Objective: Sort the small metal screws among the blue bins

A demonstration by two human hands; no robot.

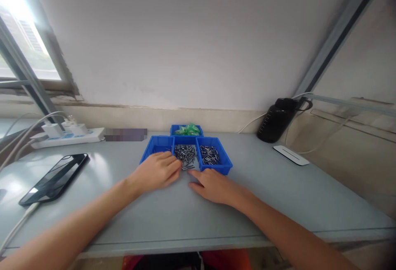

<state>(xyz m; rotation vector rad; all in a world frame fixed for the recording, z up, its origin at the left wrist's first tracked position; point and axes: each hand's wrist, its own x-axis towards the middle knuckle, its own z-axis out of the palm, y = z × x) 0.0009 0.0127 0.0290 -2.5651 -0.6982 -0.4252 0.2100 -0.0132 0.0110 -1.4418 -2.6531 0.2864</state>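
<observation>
Loose thin metal pieces [185, 154], like screws or nails, lie in a pile on the table between two blue bins. My left hand [159, 171] is at the front of the left blue bin [150, 144], beside the pile. Its fingers are curled together, and whatever they hold is hidden. My right hand [213, 185] rests in front of the right blue bin [227, 165], index finger stretched toward the near edge of the pile and thumb apart. Similar metal pieces [209, 155] fill part of that right bin. Most of the left bin's inside is covered by my hand.
Behind the pile, a third blue bin [172, 130] holds green plastic packets [188, 129]. On the left are a phone [55, 179] on a cable and a white power strip [89, 136]. To the right stand a black bottle [276, 120] and a flat white device [291, 155].
</observation>
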